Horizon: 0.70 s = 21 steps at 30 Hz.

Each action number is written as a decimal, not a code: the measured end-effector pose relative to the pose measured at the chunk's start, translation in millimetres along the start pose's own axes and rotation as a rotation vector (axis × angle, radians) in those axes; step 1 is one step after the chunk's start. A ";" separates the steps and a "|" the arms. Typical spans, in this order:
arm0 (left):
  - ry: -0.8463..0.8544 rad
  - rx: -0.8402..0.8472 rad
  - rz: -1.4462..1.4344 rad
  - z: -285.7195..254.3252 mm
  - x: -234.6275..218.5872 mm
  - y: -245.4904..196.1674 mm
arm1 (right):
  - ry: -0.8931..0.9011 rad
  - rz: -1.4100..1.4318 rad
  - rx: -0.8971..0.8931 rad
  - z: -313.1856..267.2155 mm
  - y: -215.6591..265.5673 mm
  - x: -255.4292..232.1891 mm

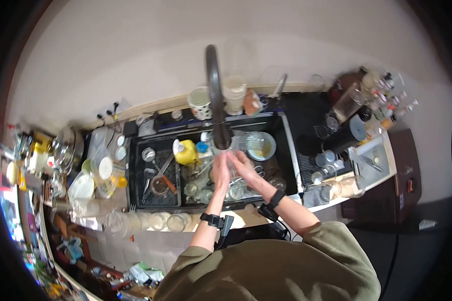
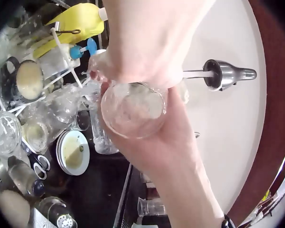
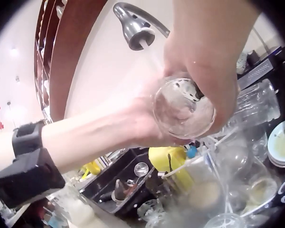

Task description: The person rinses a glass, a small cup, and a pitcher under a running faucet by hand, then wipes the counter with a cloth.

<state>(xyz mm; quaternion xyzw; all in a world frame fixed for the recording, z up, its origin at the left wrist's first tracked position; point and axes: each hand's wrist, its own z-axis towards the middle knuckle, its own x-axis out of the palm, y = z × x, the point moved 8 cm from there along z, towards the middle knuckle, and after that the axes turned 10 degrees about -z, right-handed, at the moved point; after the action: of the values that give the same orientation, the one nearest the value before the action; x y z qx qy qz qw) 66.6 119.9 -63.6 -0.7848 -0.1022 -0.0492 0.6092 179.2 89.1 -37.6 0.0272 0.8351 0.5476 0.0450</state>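
At the left, a black tray [image 1: 171, 201] is sitting in the sink [image 1: 291, 150], and a ladle [image 1: 148, 154] is lying in it. Next to the tray, a yellow bottle [image 1: 187, 153] is standing close to the left hand [image 1: 221, 173]. That hand is coming in from the left and closing against its side of a clear glass [image 2: 133, 111]; some of its fingers are being hidden, but it is plainly gripping, with the fingers bending round the wall.

The glass is resting between the two palms, above the sink and the jumbled glassware [image 1: 191, 189]. Its long axis is pointing roughly along the forearms, one round end facing back toward the wrists; whether that is the mouth or the base, I cannot tell. Neither hand is nearer: both are touching it. The tap [image 1: 213, 75] is arching over from the wall side, and a thin stream of water [image 3: 143, 43] is running from its nozzle toward the hands.

The right hand [image 1: 243, 168] is reaching in from the right, its forearm slanting inward, and is holding the glass from the other side with its palm and fingers curving round it. Farther right, a clear jar [image 3: 258, 107] is lying on its side, and stacked bowls [image 1: 268, 146] are sitting just beyond.
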 end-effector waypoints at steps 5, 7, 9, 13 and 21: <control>0.077 -0.243 -0.317 37.4 4.6 32.9 | 0.131 0.052 0.075 -17.0 4.4 0.1; 0.190 -0.451 -0.339 39.4 10.4 29.7 | 0.286 0.205 0.152 -26.0 0.9 7.7; 0.175 -0.504 -0.379 55.4 6.4 58.1 | 0.298 0.276 0.202 -18.8 -23.6 14.6; 0.167 -0.527 -0.290 39.9 17.4 50.5 | 0.096 -0.160 0.116 -21.8 -8.0 -9.1; -0.096 -0.209 -0.528 14.1 6.4 -0.1 | 0.128 -0.225 -0.181 3.9 -19.5 -25.9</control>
<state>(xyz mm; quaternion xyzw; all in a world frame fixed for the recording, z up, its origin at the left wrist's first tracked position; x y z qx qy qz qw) 72.1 134.1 -65.8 -0.7910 -0.3262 -0.1789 0.4857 205.4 82.4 -55.9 -0.1056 0.7812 0.6129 0.0549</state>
